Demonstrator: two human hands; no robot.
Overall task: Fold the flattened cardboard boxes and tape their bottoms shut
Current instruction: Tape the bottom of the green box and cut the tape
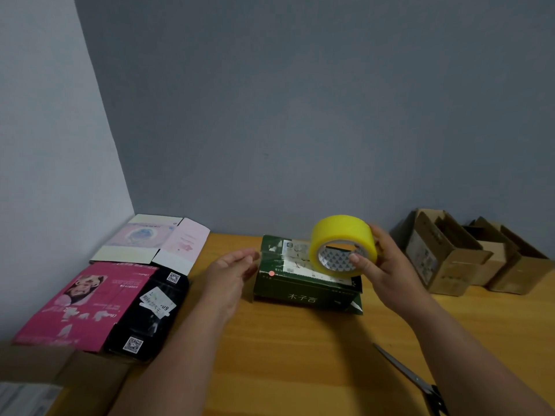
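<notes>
Green cardboard box (303, 291) is seen folded up near the middle of the wooden bench (294, 355), its long axis running left to right and its taped, label-covered face turned upward. Open bench surface is left in front of it toward the near edge, while the far edge is closed off by a grey-blue wall (300, 115).

A yellow tape roll (342, 244) is held upright above the box's right end by the right hand (387, 265), the thumb hooked through the core and the fingers wrapped over the outer rim. The left hand (232, 270) is held just beside the box's left end, palm turned toward it and fingers straight and spread; whether it touches the cardboard cannot be told. Both forearms are extended from the near edge.

Flattened boxes are stacked at the left: a pink-and-black one (99, 307) near, a pale pastel one (150, 241) farther back. Assembled brown boxes (468, 259) are lined against the wall at the right. Scissors (420, 382) lie near the right forearm.
</notes>
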